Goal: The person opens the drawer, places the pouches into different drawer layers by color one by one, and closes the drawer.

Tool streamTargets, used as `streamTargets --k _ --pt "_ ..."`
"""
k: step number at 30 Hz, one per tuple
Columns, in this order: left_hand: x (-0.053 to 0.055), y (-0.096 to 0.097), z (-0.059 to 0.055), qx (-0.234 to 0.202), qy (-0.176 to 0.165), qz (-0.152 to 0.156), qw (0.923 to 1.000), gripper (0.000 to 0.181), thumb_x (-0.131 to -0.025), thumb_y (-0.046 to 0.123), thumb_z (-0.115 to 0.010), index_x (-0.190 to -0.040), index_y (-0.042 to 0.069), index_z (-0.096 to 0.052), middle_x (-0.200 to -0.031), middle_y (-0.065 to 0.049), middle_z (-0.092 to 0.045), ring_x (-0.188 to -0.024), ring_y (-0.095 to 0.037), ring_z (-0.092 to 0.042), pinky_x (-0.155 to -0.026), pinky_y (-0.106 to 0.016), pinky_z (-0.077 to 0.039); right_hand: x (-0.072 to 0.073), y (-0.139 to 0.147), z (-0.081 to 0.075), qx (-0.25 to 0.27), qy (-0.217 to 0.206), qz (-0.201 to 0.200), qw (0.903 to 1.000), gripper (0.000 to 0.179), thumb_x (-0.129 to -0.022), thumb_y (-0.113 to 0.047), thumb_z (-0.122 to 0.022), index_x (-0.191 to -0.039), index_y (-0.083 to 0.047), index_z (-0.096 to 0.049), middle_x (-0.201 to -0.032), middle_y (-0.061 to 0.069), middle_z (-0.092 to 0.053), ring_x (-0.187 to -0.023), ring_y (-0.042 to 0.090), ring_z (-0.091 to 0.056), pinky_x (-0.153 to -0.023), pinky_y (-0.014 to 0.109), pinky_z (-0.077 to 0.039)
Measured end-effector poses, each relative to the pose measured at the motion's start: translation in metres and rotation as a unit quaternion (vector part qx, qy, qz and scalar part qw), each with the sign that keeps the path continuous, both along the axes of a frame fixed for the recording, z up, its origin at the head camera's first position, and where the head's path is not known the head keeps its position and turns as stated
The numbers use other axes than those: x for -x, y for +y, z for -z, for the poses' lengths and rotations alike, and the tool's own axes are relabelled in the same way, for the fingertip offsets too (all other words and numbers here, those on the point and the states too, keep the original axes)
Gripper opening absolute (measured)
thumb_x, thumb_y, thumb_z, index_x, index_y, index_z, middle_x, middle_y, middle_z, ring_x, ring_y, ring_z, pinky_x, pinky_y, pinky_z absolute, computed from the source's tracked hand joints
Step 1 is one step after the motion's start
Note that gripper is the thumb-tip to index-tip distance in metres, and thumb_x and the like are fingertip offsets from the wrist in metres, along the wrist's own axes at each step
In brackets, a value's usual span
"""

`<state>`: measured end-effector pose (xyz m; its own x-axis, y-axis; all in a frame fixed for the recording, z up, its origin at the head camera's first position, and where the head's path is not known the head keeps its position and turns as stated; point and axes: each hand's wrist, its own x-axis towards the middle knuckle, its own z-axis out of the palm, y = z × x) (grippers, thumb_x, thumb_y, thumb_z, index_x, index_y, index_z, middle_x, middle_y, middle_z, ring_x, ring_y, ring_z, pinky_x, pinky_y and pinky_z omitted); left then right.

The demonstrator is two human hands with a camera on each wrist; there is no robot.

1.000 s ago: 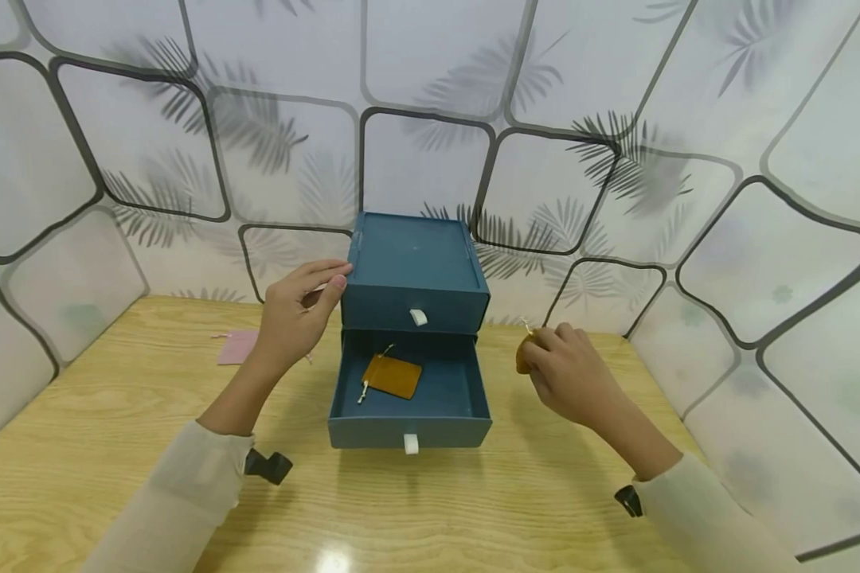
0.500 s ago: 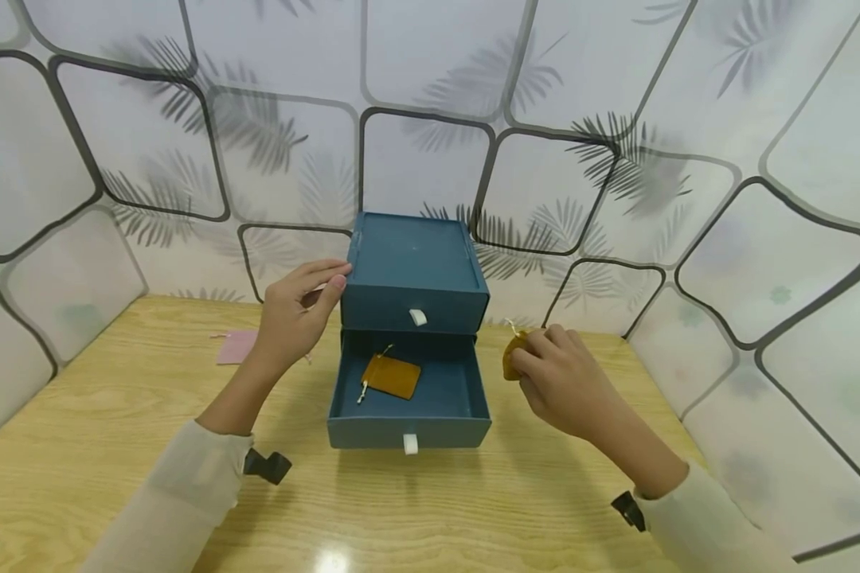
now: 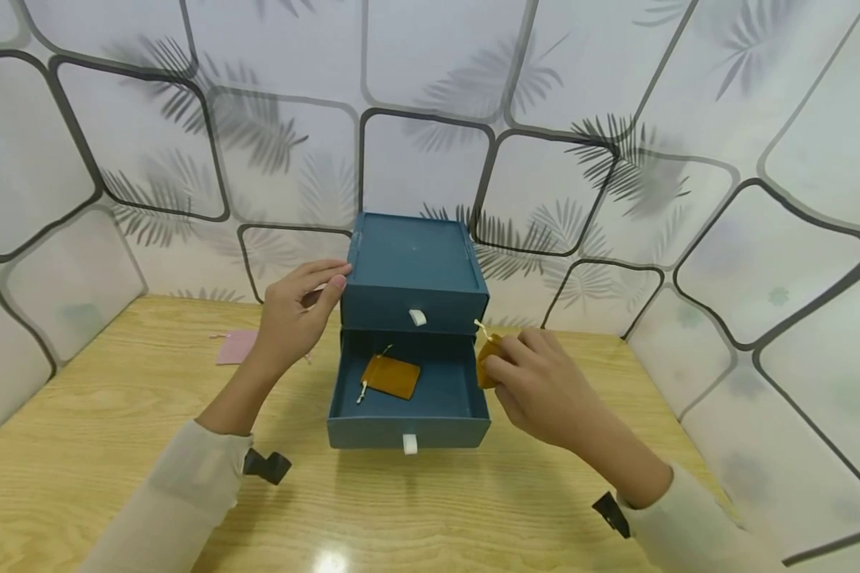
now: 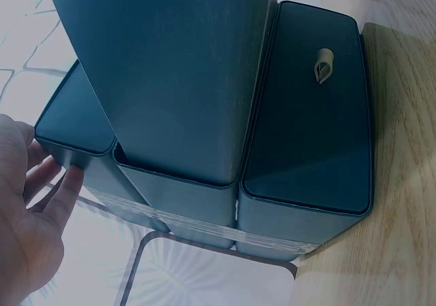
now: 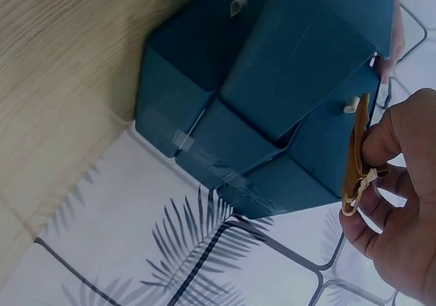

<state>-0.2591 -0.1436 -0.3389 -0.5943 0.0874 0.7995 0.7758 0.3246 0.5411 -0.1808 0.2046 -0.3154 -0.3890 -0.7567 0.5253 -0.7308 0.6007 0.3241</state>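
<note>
A blue chest [image 3: 416, 255] of three stacked drawers stands at the back, its middle drawer [image 3: 373, 434] pulled out. Inside that drawer lies a mustard drawstring pouch [image 3: 392, 377] with pale cords. My left hand [image 3: 297, 306] rests against the chest's upper left side, fingertips and thumb touching it, as the left wrist view also shows. To the right of the open drawer, my right hand [image 3: 545, 386] pinches a second mustard drawstring pouch [image 3: 486, 368]. The right wrist view shows this pouch edge-on between thumb and fingers.
A pink drawstring pouch [image 3: 236, 348] lies on the wooden table [image 3: 79, 430] at the left, partly hidden behind the left arm. White fabric tabs [image 3: 419, 317] serve as drawer pulls. Patterned walls [image 3: 430, 175] close in the back and both sides.
My right hand has moved left with the mustard pouch, from out over the table to the open drawer's right side. My left hand has stayed at the chest.
</note>
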Motion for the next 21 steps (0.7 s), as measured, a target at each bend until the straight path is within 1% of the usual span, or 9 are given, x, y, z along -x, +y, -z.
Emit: streamTargets --k 6,10,15,21 --pt "0.000 0.000 0.001 -0.005 -0.005 0.005 1.0000 0.025 -0.100 0.001 -0.064 -0.124 0.001 -0.074 -0.126 -0.011 -0.070 -0.107 -0.016 -0.067 -0.086 -0.013 -0.054 -0.001 -0.015 -0.003 -0.005 -0.001 -0.003 1.0000 0.009 -0.086 -0.006 -0.068 -0.088 -0.012 -0.061 -0.089 0.007 -0.058 -0.076 0.027 -0.044 -0.066 0.041 -0.040" --pt "0.000 0.000 0.001 -0.005 -0.005 0.006 1.0000 0.026 -0.100 0.000 -0.064 -0.124 0.001 -0.074 -0.126 -0.011 -0.070 -0.107 -0.015 -0.067 -0.085 -0.012 -0.054 -0.003 -0.024 -0.005 -0.012 -0.006 -0.006 0.9999 0.011 -0.085 -0.006 -0.069 -0.088 -0.012 -0.060 -0.089 0.007 -0.057 -0.077 0.026 -0.043 -0.067 0.040 -0.040" --pt "0.000 0.000 0.000 -0.007 -0.001 0.008 0.9999 0.026 -0.100 0.000 -0.064 -0.124 0.001 -0.074 -0.126 -0.011 -0.070 -0.106 -0.012 -0.066 -0.085 -0.011 -0.054 -0.003 -0.033 -0.006 -0.014 -0.023 -0.027 0.9993 0.011 -0.087 -0.004 -0.066 -0.087 -0.012 -0.060 -0.084 0.005 -0.052 -0.075 0.025 -0.040 -0.066 0.037 -0.036" --pt "0.001 0.000 0.000 -0.008 0.001 0.005 1.0000 0.025 -0.100 -0.001 -0.065 -0.122 0.001 -0.075 -0.125 -0.011 -0.070 -0.105 -0.009 -0.066 -0.084 -0.011 -0.054 0.003 -0.042 -0.005 -0.018 -0.038 -0.056 0.9975 0.013 -0.088 -0.003 -0.063 -0.084 -0.014 -0.057 -0.081 0.002 -0.047 -0.073 0.021 -0.035 -0.066 0.035 -0.032"
